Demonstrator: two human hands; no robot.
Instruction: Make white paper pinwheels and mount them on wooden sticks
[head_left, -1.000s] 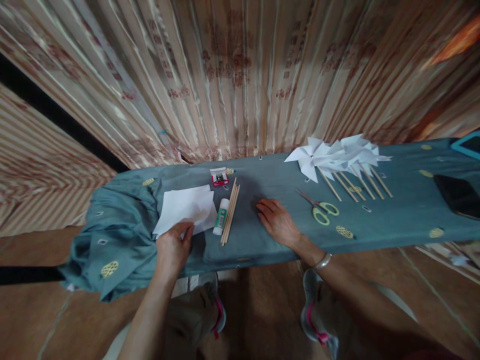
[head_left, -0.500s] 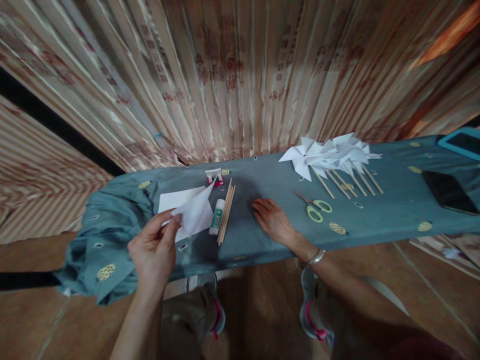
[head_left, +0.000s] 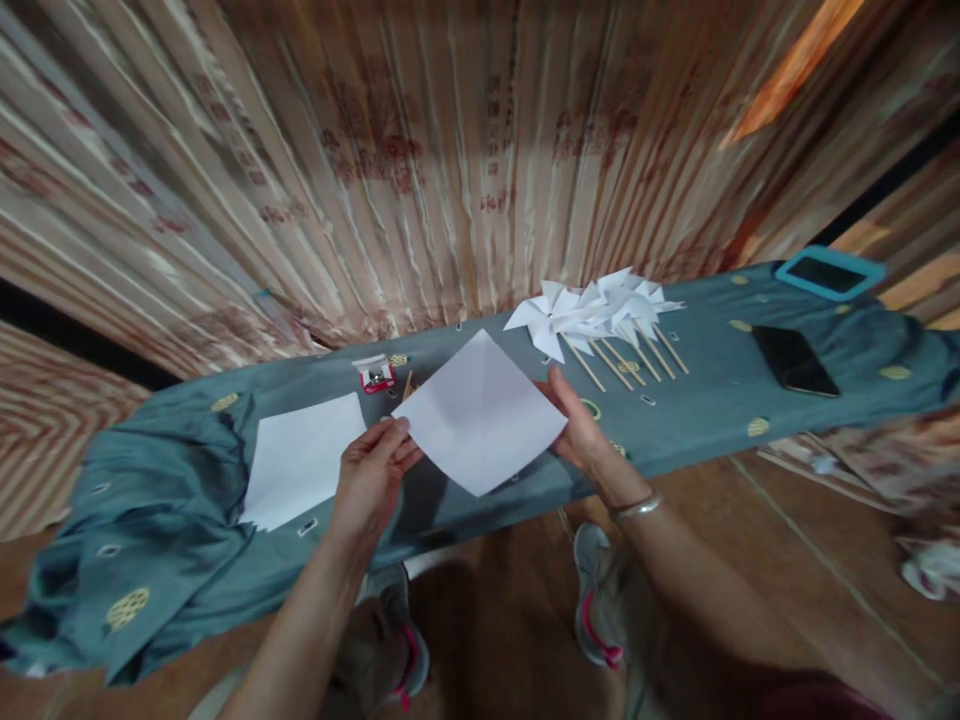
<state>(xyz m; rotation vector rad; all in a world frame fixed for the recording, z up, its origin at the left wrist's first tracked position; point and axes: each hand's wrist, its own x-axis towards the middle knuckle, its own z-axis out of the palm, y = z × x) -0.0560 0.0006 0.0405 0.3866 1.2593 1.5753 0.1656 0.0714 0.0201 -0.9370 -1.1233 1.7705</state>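
A square white sheet of paper (head_left: 480,420) is held up over the cloth, turned like a diamond with a faint crease down its middle. My left hand (head_left: 379,460) pinches its left corner. At the right corner is my right hand (head_left: 581,430), thumb raised beside the edge and fingers partly hidden behind the paper. Wooden sticks (head_left: 407,386) peek out past the sheet's left edge; the glue stick is out of sight. To the left lies a stack of white paper (head_left: 304,460). Green scissors (head_left: 591,408) are mostly covered by my right hand.
Several white paper pinwheels (head_left: 592,315) on wooden sticks lie at the back right. A small open red box (head_left: 376,376) holds metal bits. Farther right are a black phone (head_left: 795,360) and a blue-framed device (head_left: 831,274). Patterned curtains (head_left: 450,180) hang behind the cloth-covered bench (head_left: 705,390).
My left hand has carried the sheet from the stack rightward to the middle. My right hand has lifted off the cloth and come to the sheet's right corner. The view has shifted right.
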